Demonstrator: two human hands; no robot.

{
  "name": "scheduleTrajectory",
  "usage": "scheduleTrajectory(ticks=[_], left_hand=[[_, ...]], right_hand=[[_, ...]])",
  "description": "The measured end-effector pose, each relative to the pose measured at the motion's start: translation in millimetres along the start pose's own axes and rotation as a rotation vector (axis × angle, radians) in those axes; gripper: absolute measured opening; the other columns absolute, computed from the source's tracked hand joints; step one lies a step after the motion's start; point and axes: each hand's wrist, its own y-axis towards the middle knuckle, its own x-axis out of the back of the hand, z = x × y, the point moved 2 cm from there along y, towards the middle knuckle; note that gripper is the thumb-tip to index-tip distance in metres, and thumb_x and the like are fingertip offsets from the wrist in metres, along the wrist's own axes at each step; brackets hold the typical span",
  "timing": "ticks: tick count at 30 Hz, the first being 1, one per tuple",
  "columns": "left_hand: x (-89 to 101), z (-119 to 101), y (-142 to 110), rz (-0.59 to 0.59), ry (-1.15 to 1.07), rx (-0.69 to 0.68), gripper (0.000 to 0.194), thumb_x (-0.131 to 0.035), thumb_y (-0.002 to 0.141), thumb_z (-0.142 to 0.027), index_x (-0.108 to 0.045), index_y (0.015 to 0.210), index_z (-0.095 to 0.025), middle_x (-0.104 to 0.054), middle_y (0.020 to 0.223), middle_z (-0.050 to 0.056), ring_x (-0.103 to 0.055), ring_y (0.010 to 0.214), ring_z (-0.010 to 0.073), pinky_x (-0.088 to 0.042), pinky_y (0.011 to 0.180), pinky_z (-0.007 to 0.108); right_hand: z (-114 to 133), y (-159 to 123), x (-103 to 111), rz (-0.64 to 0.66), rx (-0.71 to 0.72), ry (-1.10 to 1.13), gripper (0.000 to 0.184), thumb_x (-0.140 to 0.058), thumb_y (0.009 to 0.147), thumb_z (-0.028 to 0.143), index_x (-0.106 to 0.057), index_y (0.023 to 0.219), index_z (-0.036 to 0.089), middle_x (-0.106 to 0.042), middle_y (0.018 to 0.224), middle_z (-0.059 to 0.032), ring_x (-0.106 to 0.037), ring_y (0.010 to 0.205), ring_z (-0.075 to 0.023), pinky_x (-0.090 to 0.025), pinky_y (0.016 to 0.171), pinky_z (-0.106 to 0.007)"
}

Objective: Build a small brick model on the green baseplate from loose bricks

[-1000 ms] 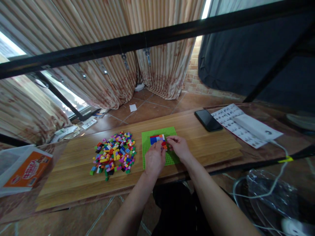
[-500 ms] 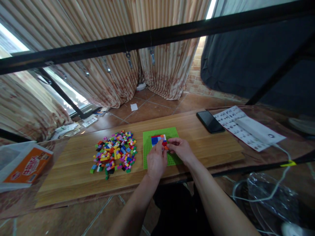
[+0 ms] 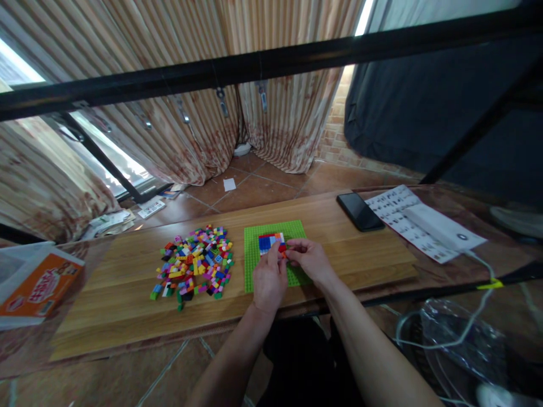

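A green studded baseplate (image 3: 251, 270) lies on the wooden board. Attached near its middle is a patch of small toy bricks (image 3: 266, 243) in blue, white, red and orange. My left hand (image 3: 270, 281) rests over the lower part of the plate, fingers closed at the patch's near edge. From the right, my right hand (image 3: 311, 261) reaches in with thumb and forefinger pinched. Both sets of fingertips meet at a small red-orange toy brick (image 3: 283, 255), mostly covered by them. Whether it is pressed onto the plate, I cannot tell.
Left of the plate spreads a loose pile of many-coloured bricks (image 3: 197, 263). A black phone (image 3: 360, 212) and a printed sheet (image 3: 418, 223) with a white object and cable lie at the right. An orange-labelled plastic box (image 3: 44, 285) stands far left. A black bar (image 3: 254, 65) crosses beyond.
The view has shifted slightly. My fingers have moved a little at the near right edge of the brick patch, and less of the orange brick shows between them.
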Motion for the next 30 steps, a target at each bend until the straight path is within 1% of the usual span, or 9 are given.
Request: scheduleTrajectory(ticks=[4, 9, 17, 23, 26, 30], left_hand=[[-1.6, 0.8, 1.6, -0.015, -0.003, -0.003, 0.038, -0.053, 0.090, -0.015, -0.051, 0.128, -0.017, -0.071, 0.096, 0.007, -0.067, 0.088, 0.0194, -0.053, 0.081, 0.034], [-0.9, 3.0, 3.6, -0.024, -0.031, 0.036, 0.040, -0.052, 0.090, -0.014, -0.049, 0.129, -0.018, -0.071, 0.097, 0.007, -0.068, 0.087, 0.0190, -0.053, 0.080, 0.033], [1.8, 0.0, 3.5, -0.032, -0.074, 0.052, 0.039, -0.049, 0.089, -0.013, -0.049, 0.128, -0.016, -0.072, 0.097, 0.008, -0.068, 0.089, 0.0201, -0.054, 0.082, 0.036], [3.4, -0.5, 2.3, -0.039, -0.077, 0.039, 0.039, -0.047, 0.088, -0.012, -0.050, 0.127, -0.016, -0.072, 0.096, 0.008, -0.068, 0.088, 0.0205, -0.054, 0.081, 0.035], [2.3, 0.7, 1.9, -0.038, -0.068, 0.036, 0.039, -0.047, 0.088, -0.012, -0.050, 0.127, -0.016, -0.072, 0.096, 0.008, -0.069, 0.088, 0.0210, -0.055, 0.081, 0.036], [1.4, 0.4, 2.8, -0.017, -0.071, 0.068, 0.038, -0.047, 0.089, -0.012, -0.050, 0.127, -0.017, -0.072, 0.097, 0.009, -0.069, 0.089, 0.0213, -0.055, 0.080, 0.036]], right_hand=[[-3.0, 1.9, 0.0, -0.005, 0.015, -0.011, 0.028, -0.076, 0.052, 0.020, -0.066, 0.078, 0.017, -0.063, 0.057, 0.0042, -0.057, 0.050, -0.0095, -0.047, 0.046, -0.021], [-7.2, 3.9, -1.2, -0.008, 0.026, -0.064, 0.027, -0.077, 0.053, 0.024, -0.066, 0.077, 0.017, -0.064, 0.058, 0.0039, -0.057, 0.049, -0.0097, -0.046, 0.046, -0.021], [-5.8, 6.6, -2.3, -0.056, -0.039, -0.083, 0.023, -0.074, 0.052, 0.017, -0.066, 0.074, 0.016, -0.064, 0.055, 0.0033, -0.056, 0.044, -0.0094, -0.044, 0.041, -0.019], [-4.2, 10.1, -4.5, -0.086, -0.075, -0.104, 0.022, -0.074, 0.050, 0.014, -0.066, 0.071, 0.016, -0.060, 0.047, 0.0048, -0.053, 0.040, -0.0093, -0.041, 0.036, -0.018], [-3.4, 11.3, -5.2, -0.091, -0.091, -0.115, 0.023, -0.075, 0.050, 0.013, -0.066, 0.071, 0.017, -0.060, 0.048, 0.0043, -0.053, 0.040, -0.0094, -0.041, 0.035, -0.018], [-4.1, 11.4, -6.7, -0.093, -0.100, -0.120, 0.021, -0.075, 0.051, 0.013, -0.064, 0.069, 0.017, -0.061, 0.047, 0.0032, -0.053, 0.039, -0.0100, -0.043, 0.034, -0.019]])
